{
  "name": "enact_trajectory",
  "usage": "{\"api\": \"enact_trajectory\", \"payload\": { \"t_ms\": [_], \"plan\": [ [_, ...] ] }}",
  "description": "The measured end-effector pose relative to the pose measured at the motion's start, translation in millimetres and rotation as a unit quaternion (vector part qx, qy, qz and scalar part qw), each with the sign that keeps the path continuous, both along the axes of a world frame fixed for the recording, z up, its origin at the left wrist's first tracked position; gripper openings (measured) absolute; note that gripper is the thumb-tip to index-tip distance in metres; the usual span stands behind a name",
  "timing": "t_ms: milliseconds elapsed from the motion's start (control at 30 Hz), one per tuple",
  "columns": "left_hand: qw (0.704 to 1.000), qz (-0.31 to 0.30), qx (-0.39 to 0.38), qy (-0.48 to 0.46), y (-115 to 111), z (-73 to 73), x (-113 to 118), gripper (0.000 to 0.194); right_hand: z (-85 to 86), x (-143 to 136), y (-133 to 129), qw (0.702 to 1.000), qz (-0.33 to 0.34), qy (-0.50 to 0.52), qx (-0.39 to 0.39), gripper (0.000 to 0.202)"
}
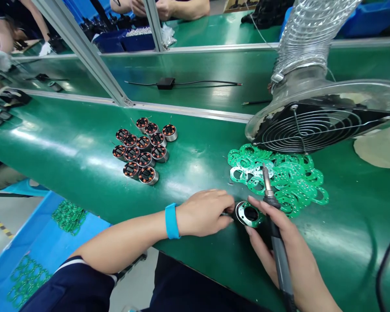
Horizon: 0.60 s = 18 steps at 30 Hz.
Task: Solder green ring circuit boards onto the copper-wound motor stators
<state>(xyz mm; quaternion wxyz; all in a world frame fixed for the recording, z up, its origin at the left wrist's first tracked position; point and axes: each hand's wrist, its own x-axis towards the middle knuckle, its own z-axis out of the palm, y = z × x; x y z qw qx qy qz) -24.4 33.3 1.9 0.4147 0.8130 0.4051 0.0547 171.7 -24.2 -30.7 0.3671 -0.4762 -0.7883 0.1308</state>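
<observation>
My right hand [289,247] has a soldering iron [281,255] lodged in it, the metal tip pointing away over the pile of boards. Its thumb and forefinger also touch the sides of a ring-shaped green circuit board [251,222], which sits on a round metal motor part standing on the bench. At the left side of that part is my left hand [211,212], wearing a blue wristband. Its fingers are closed in a pinch; what they grip is too small or hidden to name.
Several motor stators with copper windings [143,143] stand grouped on the green bench. Loose ring boards [286,177] lie heaped under a fume extractor fan [308,125]. A blue bin [42,242] with more boards is at lower left. A cable [381,268] hangs at right. Other people work beyond the frame rails.
</observation>
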Motion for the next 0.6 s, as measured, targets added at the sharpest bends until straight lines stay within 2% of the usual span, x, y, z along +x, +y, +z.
{"api": "enact_trajectory", "payload": {
  "t_ms": [67, 167, 300, 400, 533, 600],
  "plan": [
    [0.999, 0.011, 0.024, -0.028, 0.4, -1.1, -0.8, 0.010, 0.0, -1.4, 0.8, 1.000, -0.008, -0.007, 0.011, 0.053],
    [0.991, 0.066, 0.033, -0.114, 0.4, -0.9, -1.1, 0.014, 0.7, -4.5, 1.2, 0.999, -0.014, -0.033, 0.025, 0.047],
    [0.973, 0.098, -0.026, -0.206, -0.9, -1.2, 3.4, 0.010, 5.7, -8.2, -1.3, 0.998, -0.002, -0.040, 0.050, 0.054],
    [0.964, 0.120, -0.087, -0.221, -1.0, -3.3, 7.4, 0.009, 10.6, -8.9, -3.8, 0.996, 0.019, -0.035, 0.079, 0.058],
    [0.954, 0.145, -0.155, -0.210, 0.3, -3.4, 8.3, 0.010, 13.0, -6.8, -3.8, 0.993, 0.008, -0.058, 0.100, 0.047],
    [0.954, 0.154, -0.160, -0.202, 0.9, -2.0, 7.7, 0.011, 12.5, -5.4, -3.0, 0.994, 0.008, -0.048, 0.093, 0.042]
  ]
}}
